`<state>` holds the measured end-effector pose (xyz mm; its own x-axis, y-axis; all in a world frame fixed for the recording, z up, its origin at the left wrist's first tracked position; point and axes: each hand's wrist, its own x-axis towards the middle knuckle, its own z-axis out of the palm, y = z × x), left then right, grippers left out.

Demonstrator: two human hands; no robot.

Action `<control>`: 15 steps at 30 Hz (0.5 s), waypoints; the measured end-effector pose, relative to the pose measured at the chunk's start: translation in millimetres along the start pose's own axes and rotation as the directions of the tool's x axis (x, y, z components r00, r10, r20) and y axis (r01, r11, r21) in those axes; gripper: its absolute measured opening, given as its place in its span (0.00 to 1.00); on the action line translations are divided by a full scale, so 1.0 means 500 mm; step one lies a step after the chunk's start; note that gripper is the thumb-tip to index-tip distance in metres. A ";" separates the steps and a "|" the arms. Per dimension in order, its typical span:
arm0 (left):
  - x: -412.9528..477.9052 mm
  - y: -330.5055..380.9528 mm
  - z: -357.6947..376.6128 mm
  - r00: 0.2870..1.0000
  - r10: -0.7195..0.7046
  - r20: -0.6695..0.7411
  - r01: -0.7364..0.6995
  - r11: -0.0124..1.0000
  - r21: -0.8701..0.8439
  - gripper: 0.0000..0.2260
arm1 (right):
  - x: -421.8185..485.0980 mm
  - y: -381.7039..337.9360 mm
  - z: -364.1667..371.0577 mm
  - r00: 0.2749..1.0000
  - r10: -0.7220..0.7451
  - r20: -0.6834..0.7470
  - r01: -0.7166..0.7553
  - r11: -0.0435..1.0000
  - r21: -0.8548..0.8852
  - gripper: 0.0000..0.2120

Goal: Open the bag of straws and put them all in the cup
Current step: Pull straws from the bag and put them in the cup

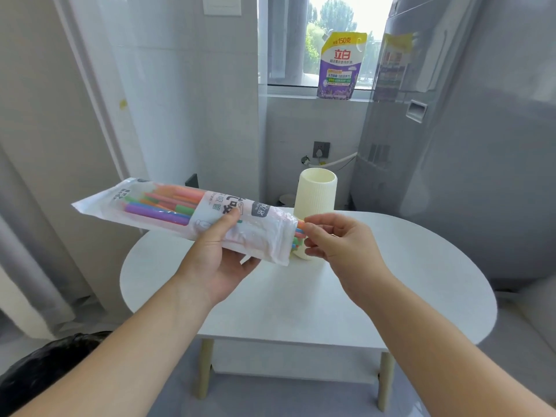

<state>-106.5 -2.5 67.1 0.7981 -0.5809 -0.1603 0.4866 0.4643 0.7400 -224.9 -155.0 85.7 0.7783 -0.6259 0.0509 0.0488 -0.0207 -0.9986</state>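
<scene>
Head view, and the left hand (219, 260) has the bag (144, 203) from underneath, thumb pressed on top of the printed wrapper, fingers (251, 263) curled up beneath it. Most of those fingers are hidden behind the plastic. The bag lies slanted across the centre-left of the frame, with its sealed end to the upper left and its open end to the right.

Coloured straws (171, 203) show through the clear panel. Their tips poke out of the open end, right where the right hand (340, 245) meets them. Its fingertips (316, 228) are bunched together around those tips. How many straws they take is hard to tell, since the ends are small and crowded.

Just behind that meeting point the cream ribbed cup (316, 197) stands upright on the white surface (391, 281), mouth open. Its lower part is covered by the bag's end and the right hand.

At top centre a purple detergent pouch (340, 67) sits on the windowsill. A grey appliance (466, 145) fills the right side, cut off by the edge. Something black and crumpled (45, 365) sits at lower left, partly out of frame.
</scene>
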 end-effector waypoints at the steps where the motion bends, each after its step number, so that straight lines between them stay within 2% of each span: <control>1: -0.002 0.000 0.000 1.000 0.003 -0.001 -0.003 1.000 -0.004 0.05 | 0.000 0.000 -0.002 1.000 -0.002 -0.009 0.002 1.000 -0.009 0.03; 6: -0.009 0.003 0.001 1.000 0.022 0.012 -0.022 1.000 -0.018 0.05 | 0.002 -0.006 -0.013 0.998 0.002 -0.060 0.000 0.999 0.040 0.03; 9: -0.014 -0.003 0.004 0.999 0.023 0.027 -0.023 1.000 -0.011 0.05 | -0.005 -0.010 -0.010 0.998 0.055 0.020 -0.057 0.989 0.137 0.03; 15: -0.016 -0.003 0.006 0.999 0.030 0.020 -0.030 0.999 -0.029 0.06 | 0.002 -0.007 -0.017 0.999 0.021 -0.029 -0.021 1.000 0.023 0.03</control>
<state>-114.5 -0.7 69.2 0.8052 -0.5797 -0.1247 0.4728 0.5008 0.7251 -229.7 -162.1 89.1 0.7607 -0.6484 0.0293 0.0472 0.0104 -0.9988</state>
